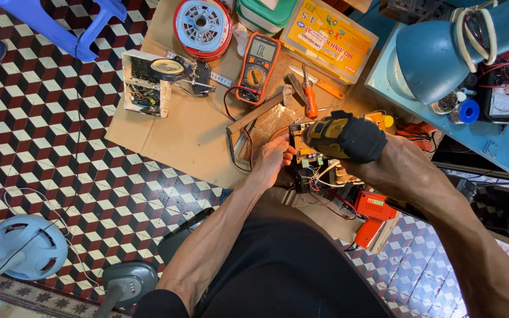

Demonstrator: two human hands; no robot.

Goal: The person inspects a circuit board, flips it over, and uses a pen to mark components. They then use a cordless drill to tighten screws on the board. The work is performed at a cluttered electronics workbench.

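Observation:
My right hand (365, 154) grips a black and yellow cordless drill (340, 136), whose body points left over a dark circuit board (313, 168) with white and red wires. My left hand (273, 158) rests on the board's left edge, fingers bent against it. The board lies on a sheet of brown cardboard (172, 132) spread on the tiled floor. An orange tool (372, 217) lies just below the board, beside my right forearm.
A wooden-handled hammer (260, 111), an orange screwdriver (310, 97), an orange multimeter (257, 68), a red-rimmed wire spool (202, 26) and a small parts box (144, 82) lie on the cardboard. A blue lamp (437, 50) stands on a blue table at right. Fan parts (27, 247) sit at lower left.

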